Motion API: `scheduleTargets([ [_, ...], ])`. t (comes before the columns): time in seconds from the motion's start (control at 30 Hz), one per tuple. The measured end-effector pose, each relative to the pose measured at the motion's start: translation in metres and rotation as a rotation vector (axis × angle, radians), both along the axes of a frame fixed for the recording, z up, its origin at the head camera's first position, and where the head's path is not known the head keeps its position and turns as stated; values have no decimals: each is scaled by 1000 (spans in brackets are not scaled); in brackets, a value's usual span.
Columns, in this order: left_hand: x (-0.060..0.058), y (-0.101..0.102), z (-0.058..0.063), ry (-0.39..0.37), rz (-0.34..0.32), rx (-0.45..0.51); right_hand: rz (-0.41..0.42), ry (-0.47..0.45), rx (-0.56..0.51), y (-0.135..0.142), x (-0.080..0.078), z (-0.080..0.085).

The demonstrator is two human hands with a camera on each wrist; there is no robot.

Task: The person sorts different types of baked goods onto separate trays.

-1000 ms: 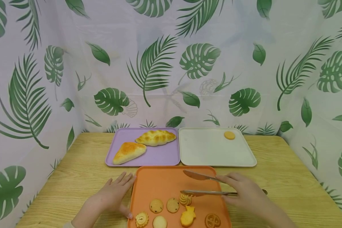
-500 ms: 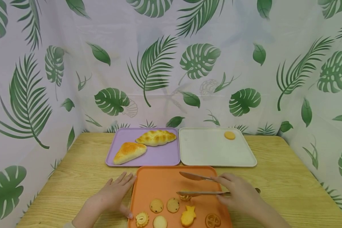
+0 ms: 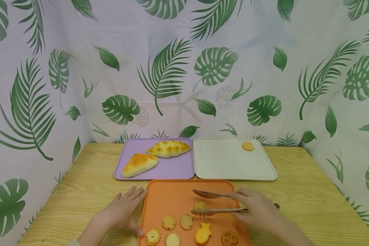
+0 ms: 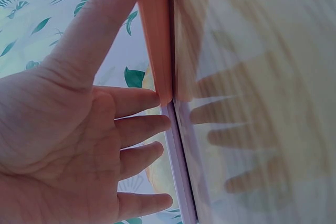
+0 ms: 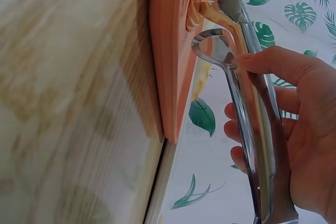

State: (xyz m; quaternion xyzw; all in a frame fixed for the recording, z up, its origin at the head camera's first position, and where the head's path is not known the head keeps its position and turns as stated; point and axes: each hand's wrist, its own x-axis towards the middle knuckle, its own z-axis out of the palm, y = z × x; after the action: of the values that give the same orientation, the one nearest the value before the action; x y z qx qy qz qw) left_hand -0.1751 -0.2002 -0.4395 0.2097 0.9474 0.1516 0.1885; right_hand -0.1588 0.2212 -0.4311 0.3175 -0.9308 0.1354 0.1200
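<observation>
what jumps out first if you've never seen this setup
The right hand holding metal tongs over the orange tray at the table's near edge, their open tips either side of a small swirl cookie, with more cookies in rows just nearer. The left hand rests flat against that tray's left rim. Behind it, a purple tray carries two golden bread pieces, and a white tray holds one round cookie.

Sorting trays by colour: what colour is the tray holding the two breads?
Purple tray; clearest in the head view.
</observation>
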Motion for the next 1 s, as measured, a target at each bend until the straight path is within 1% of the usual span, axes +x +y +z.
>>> scheduleTargets([
  [0.23,0,0,-1,-3,1,0,3,12,37,-3,-2,-4],
  [0.47,-1,-1,-2,15,-6,-9,-36,-4,50,-4,-3,-5],
  [0.53,-1,-1,-2,15,-5,-10,-36,-3,48,-4,-4,-6],
  [0.73,-1,-1,-2,10,-4,-10,-35,38,47,0,-7,-6],
  [0.83,-2,-1,-2,12,-8,-11,-50,57,55,3,-8,-5],
  [1.0,-1,-1,-3,11,-5,-8,-73,60,67,8,-10,-2],
])
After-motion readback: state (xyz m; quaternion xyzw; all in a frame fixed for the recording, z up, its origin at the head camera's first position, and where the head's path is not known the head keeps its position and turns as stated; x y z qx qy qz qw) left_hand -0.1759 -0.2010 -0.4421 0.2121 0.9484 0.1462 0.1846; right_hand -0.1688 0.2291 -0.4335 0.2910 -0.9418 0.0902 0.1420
